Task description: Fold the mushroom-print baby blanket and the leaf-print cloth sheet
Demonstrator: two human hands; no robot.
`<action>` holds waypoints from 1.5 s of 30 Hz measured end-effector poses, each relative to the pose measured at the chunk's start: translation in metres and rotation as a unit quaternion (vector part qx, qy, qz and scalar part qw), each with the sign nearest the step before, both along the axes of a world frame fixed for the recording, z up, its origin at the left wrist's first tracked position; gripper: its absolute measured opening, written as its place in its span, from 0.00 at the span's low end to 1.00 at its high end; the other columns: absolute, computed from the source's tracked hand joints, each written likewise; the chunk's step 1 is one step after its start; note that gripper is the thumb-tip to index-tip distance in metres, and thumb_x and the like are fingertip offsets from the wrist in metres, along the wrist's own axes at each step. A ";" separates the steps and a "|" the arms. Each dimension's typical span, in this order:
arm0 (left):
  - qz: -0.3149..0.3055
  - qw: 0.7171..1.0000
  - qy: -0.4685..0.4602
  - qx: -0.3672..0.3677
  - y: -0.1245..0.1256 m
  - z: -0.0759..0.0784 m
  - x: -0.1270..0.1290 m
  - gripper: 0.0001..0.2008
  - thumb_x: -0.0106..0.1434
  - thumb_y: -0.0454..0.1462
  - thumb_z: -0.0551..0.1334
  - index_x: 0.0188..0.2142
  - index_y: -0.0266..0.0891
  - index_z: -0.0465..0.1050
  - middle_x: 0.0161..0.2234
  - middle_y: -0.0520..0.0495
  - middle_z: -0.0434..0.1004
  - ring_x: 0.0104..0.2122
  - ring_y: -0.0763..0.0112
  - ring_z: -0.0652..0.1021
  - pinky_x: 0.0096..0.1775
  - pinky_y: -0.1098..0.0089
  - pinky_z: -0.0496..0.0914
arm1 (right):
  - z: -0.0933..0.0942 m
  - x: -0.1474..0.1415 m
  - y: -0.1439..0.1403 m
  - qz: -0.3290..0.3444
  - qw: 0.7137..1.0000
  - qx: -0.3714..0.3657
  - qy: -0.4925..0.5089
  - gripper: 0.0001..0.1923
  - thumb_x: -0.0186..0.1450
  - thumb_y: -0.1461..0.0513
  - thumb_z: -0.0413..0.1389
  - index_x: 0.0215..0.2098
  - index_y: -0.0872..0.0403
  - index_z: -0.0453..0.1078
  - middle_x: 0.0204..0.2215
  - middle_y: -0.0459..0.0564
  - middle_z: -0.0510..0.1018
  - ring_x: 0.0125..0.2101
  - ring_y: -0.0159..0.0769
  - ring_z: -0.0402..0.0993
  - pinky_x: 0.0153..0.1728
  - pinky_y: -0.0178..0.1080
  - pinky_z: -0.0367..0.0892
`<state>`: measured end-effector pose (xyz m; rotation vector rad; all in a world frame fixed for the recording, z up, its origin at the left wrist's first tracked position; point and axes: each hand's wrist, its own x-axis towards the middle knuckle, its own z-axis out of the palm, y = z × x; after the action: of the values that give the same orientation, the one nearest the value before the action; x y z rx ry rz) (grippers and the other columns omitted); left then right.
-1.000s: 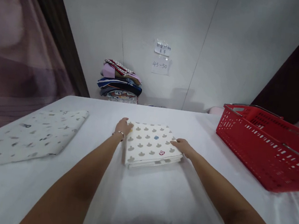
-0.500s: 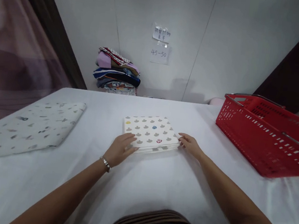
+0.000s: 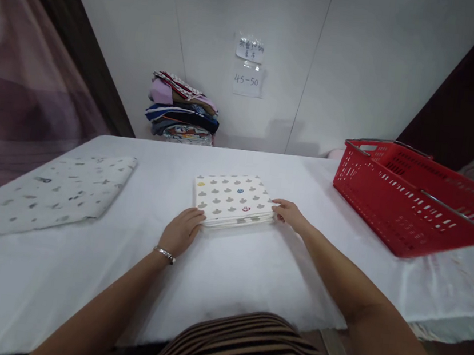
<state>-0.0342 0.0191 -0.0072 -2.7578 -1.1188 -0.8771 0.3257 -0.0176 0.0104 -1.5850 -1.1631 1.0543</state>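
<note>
A white cloth [image 3: 228, 195], printed with grey duck-like shapes and a few coloured ones, lies folded into a thick rectangle in the middle of the table. My left hand [image 3: 181, 229], with a silver bracelet at the wrist, grips its near left corner. At the near right corner my right hand [image 3: 289, 214] holds the layered edge between thumb and fingers. Parts of both thumbs and fingertips are hidden. To the left, a larger white cloth [image 3: 66, 194] with small scattered prints is spread flat, apart from my hands.
A red perforated basket [image 3: 388, 213] with metal handles stands at the table's right side. Behind the far edge rises a stack of folded fabrics [image 3: 184, 110] against the wall. The white-covered table [image 3: 224, 279] ends close to my body. A pink curtain [image 3: 23, 88] hangs at left.
My left hand has slid from the cloth's top to its near left corner. My right fingers have closed on the right corner. The view has shifted slightly.
</note>
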 end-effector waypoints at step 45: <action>0.180 0.954 0.068 -0.230 0.023 0.017 0.076 0.35 0.60 0.55 0.46 0.60 0.37 0.54 0.64 0.41 0.46 0.63 0.57 0.45 0.61 0.53 0.39 | -0.034 -0.074 -0.013 0.215 0.773 0.205 -0.560 0.29 0.66 0.49 0.44 0.62 0.48 0.52 0.63 0.52 0.51 0.62 0.46 0.44 0.59 0.54 0.42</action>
<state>0.0418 0.0421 0.0098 -2.7298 -1.9198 -0.4150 0.2512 -0.0309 -0.0237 -1.5826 -2.4362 -0.0907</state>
